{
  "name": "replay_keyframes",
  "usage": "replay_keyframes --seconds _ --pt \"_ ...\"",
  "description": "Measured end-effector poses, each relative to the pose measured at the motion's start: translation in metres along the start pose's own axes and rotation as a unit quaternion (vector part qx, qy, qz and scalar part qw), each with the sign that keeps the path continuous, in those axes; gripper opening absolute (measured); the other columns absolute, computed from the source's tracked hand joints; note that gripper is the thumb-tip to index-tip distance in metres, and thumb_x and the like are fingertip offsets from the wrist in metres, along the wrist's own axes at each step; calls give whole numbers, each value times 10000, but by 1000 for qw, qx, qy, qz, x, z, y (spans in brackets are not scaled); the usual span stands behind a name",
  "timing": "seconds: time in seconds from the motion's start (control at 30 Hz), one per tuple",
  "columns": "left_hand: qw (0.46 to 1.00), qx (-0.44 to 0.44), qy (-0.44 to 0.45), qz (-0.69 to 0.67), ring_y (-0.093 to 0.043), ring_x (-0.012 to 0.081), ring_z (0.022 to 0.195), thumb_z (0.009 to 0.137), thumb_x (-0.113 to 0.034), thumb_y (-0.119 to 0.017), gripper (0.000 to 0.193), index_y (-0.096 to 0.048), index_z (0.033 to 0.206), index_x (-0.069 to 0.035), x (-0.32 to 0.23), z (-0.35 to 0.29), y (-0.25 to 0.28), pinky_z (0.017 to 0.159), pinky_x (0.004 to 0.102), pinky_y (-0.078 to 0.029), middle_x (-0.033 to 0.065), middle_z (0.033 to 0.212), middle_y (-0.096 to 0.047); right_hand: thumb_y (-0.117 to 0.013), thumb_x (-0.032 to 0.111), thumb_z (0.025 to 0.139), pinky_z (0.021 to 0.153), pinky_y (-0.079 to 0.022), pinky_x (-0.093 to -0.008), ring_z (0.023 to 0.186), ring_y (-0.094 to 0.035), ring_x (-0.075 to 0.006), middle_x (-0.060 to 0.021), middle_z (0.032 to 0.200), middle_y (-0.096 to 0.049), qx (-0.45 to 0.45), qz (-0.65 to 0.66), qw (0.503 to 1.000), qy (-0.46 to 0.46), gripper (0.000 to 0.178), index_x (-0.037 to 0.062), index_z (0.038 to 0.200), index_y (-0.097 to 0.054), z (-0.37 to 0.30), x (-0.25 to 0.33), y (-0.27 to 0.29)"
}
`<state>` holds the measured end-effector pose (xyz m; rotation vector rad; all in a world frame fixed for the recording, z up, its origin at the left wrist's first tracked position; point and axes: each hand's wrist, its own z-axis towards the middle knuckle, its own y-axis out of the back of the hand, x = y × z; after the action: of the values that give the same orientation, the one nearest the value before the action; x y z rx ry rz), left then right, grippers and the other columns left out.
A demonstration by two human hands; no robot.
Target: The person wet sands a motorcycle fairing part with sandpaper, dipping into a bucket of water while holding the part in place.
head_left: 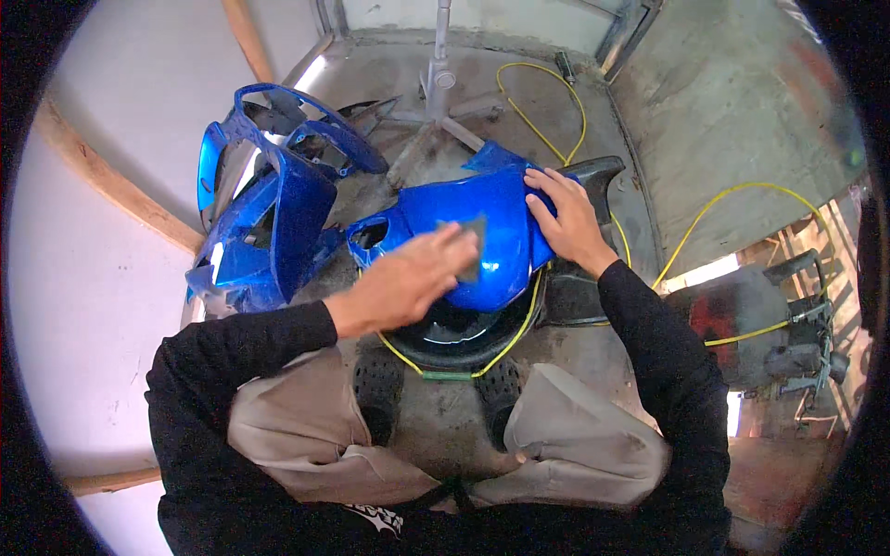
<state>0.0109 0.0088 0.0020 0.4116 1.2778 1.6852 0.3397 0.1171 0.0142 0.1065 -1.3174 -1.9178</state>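
A glossy blue plastic body panel (431, 199), like a scooter fairing, lies across a black round basin (422, 350). My left hand (408, 278) presses a grey-green piece of sandpaper (475, 248) against the panel's front face. That hand and the sheet are slightly smeared by motion. On the panel's right side my right hand (570, 218) lies with its fingers stretched out over the surface. At the panel's left end is a round opening (371, 233). The basin's inside is partly hidden beneath the panel.
More blue body panels (301, 199) stand on the floor to the left. A grey stand (440, 79) rises behind the work. Black plastic parts (575, 296) lie right of the basin. A yellow hose (705, 222) runs to a dusty machine (742, 320) at the right.
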Motion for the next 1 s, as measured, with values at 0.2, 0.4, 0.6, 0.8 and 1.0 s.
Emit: replay_keyframes --seconds 0.2,0.4,0.6,0.8,1.0 --pt "998 -49 -17 -22 -462 404 1555 1061 -158 -640 549 -523 1583 -34 10 5 11 1266 500 -414 171 1662 -518 -661 285 1052 1215 -389 -548 1445 -553 -425 -144 1466 -695 -22 -11 1000 2 402 49 1375 -700 -7 3 2" --pt "999 -26 -27 -5 -490 409 1529 1077 -155 -623 528 -521 1575 -13 3 -3 0 1260 515 -418 171 1648 -531 -658 284 1052 1230 -373 -549 1453 -548 -417 -135 1487 -683 -3 5 1000 -8 406 53 1384 -699 -5 3 2" --pt "991 -17 -111 -72 -464 380 1567 1059 -148 -645 561 -533 1608 -106 20 -13 0 1261 511 -430 114 1673 -522 -658 286 1052 1229 -376 -542 1455 -547 -420 -140 1489 -683 -16 -1 1000 2 395 51 1365 -712 -8 4 4" --pt "997 -36 56 -29 -425 393 1589 1084 -153 -610 538 -515 1606 -59 18 -14 1 1296 510 -370 142 1679 -511 -663 279 1049 1217 -390 -540 1447 -554 -421 -146 1489 -683 -13 1 1000 7 382 46 1346 -719 -3 3 3" --pt "971 96 -212 -51 -481 374 1547 1072 -227 -621 530 -545 1574 -75 1 -7 -10 1239 508 -437 103 1662 -532 -662 278 1049 1214 -394 -540 1448 -555 -420 -145 1495 -679 -17 -4 1000 13 385 35 1342 -717 -7 5 4"
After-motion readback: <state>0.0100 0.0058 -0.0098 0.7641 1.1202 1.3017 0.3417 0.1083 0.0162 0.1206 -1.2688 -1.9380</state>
